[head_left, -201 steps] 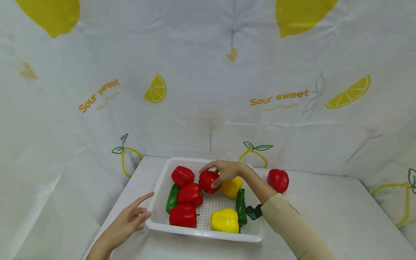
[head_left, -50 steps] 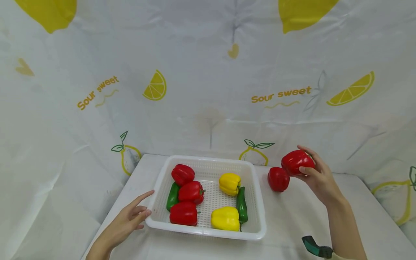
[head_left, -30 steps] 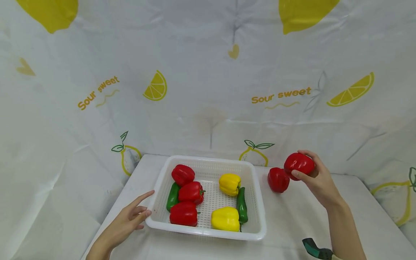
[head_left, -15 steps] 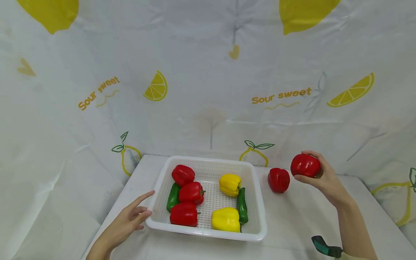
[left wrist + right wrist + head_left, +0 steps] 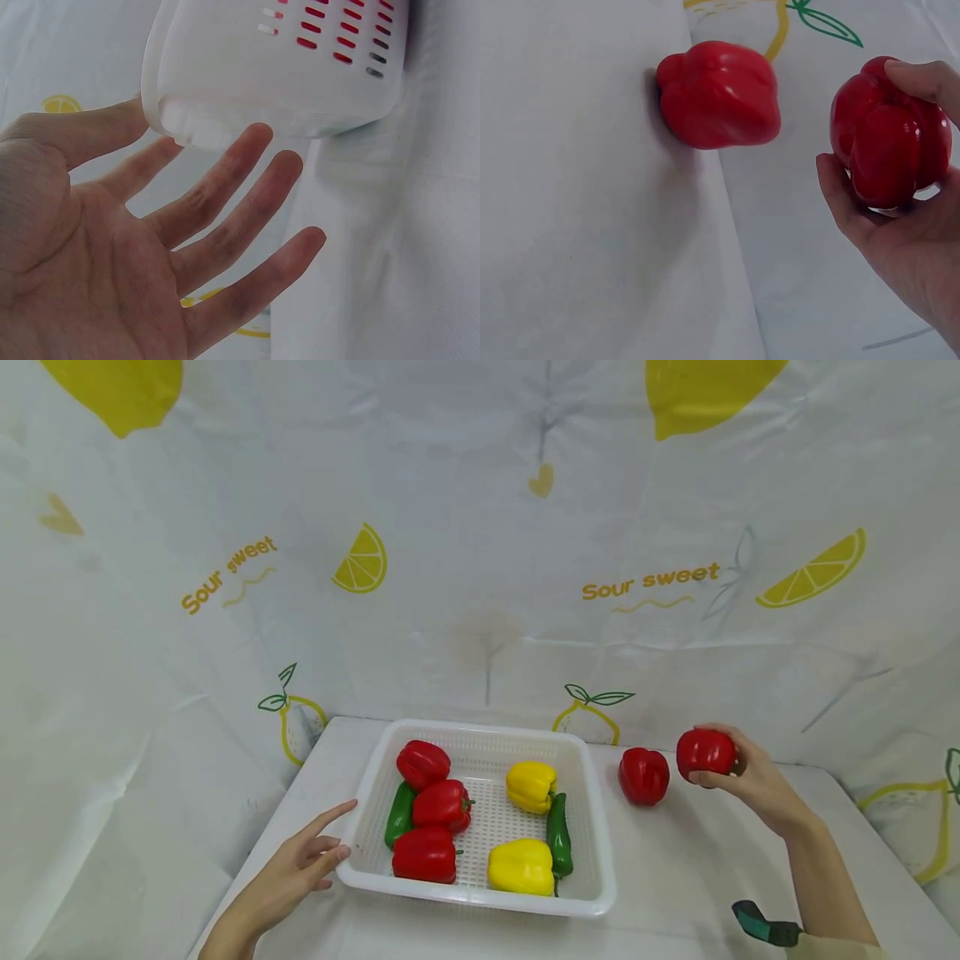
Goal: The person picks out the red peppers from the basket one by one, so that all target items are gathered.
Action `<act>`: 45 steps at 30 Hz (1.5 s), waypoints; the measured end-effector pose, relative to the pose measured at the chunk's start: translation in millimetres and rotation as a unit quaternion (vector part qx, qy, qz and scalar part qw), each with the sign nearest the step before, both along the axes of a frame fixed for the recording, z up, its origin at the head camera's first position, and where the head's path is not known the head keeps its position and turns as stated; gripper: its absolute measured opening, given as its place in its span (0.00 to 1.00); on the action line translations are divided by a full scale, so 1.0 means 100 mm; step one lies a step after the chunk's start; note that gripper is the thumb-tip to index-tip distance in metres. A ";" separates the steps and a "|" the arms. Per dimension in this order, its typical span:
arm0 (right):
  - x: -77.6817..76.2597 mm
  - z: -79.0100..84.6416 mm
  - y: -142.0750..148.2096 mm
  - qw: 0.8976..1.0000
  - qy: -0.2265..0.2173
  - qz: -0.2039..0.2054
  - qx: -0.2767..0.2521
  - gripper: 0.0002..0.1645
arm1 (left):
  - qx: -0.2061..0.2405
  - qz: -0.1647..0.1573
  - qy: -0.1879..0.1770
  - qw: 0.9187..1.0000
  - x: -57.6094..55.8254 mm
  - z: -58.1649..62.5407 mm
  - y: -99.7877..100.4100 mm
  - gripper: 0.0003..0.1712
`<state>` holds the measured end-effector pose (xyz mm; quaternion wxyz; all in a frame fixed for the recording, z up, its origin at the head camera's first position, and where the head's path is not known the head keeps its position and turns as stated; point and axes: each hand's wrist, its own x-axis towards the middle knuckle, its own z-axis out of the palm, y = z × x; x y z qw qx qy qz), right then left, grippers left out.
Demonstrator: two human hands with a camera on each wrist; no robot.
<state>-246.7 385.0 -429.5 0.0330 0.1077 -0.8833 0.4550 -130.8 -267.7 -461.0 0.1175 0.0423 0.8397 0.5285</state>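
Observation:
My right hand (image 5: 757,781) grips a red bell pepper (image 5: 705,755) above the right part of the table, thumb on one side and fingers on the other. Just left of it a second red bell pepper (image 5: 643,776) lies on the table; in the right wrist view a gap parts this pepper (image 5: 718,96) from the held one (image 5: 889,139). My left hand (image 5: 288,868) is at the left side of a white plastic basket (image 5: 472,893), fingers spread and relaxed. The left wrist view has its thumb and index fingertip right at the basket's rim (image 5: 152,67).
Inside the basket, several red bell peppers (image 5: 424,855) and a green pepper (image 5: 401,816) lie on the left. Two yellow bell peppers (image 5: 521,867) and a long green pepper (image 5: 558,835) lie on the right. A lemon-print sheet (image 5: 480,568) hangs behind the white table (image 5: 675,893).
Since the oldest frame, my right hand has taken a red bell pepper out of the basket. It has carried it right, then lowered it beside the other one. My left hand has stayed put.

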 end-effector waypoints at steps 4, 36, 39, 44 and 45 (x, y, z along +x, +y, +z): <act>-0.04 -0.06 0.07 1.000 -0.026 -0.004 0.005 0.48 | -0.001 0.003 0.003 1.000 0.00 0.01 0.01 0.38; -0.33 -0.58 0.24 0.992 -0.117 0.027 0.039 0.55 | 0.001 -0.003 0.010 1.000 0.00 -0.02 -0.01 0.38; -0.34 -0.59 0.24 0.992 -0.117 0.028 0.043 0.56 | 0.003 -0.004 0.009 1.000 0.00 -0.02 -0.01 0.38; -0.35 -0.55 0.23 0.991 -0.124 0.030 0.046 0.59 | 0.002 -0.003 0.008 1.000 0.00 -0.01 0.00 0.38; -0.35 -0.53 0.22 0.990 -0.126 0.030 0.046 0.59 | 0.002 -0.001 0.007 1.000 0.01 0.00 0.00 0.38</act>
